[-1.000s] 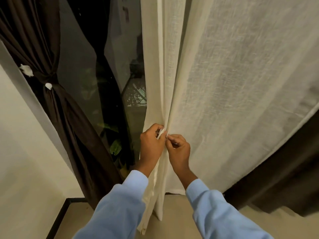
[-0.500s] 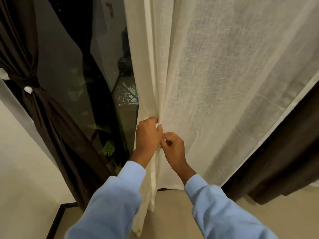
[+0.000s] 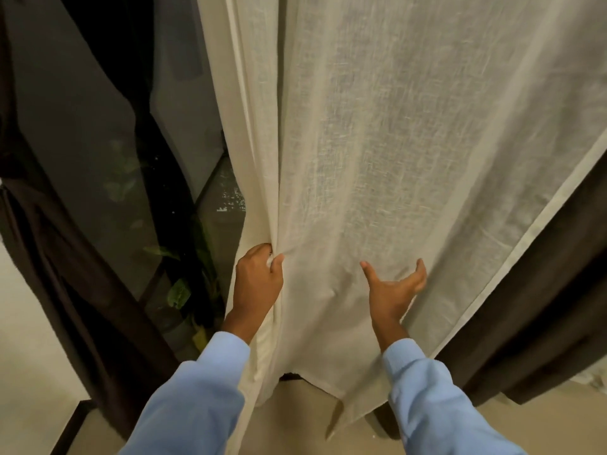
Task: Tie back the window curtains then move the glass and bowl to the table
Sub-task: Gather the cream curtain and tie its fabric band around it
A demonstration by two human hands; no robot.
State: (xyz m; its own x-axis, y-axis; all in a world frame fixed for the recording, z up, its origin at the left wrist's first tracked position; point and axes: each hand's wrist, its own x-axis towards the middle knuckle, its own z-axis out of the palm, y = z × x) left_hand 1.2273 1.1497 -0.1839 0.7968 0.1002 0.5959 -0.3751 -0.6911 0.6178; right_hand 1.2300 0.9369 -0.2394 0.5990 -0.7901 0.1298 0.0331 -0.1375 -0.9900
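The cream curtain is seen to be a loosely woven, linen-like cloth, matt and slubby, thin and half-sheer. The brown curtain is made of a denser, matt cloth. The window is glossy glass, marked by reflections. The sleeves are of smooth blue cloth. The floor is finished matt.

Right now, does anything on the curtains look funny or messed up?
Nothing is torn or spilled. The cream curtain is bunched where the left hand grips it, and its bottom hem hangs crooked, with one corner dipping low near the floor.
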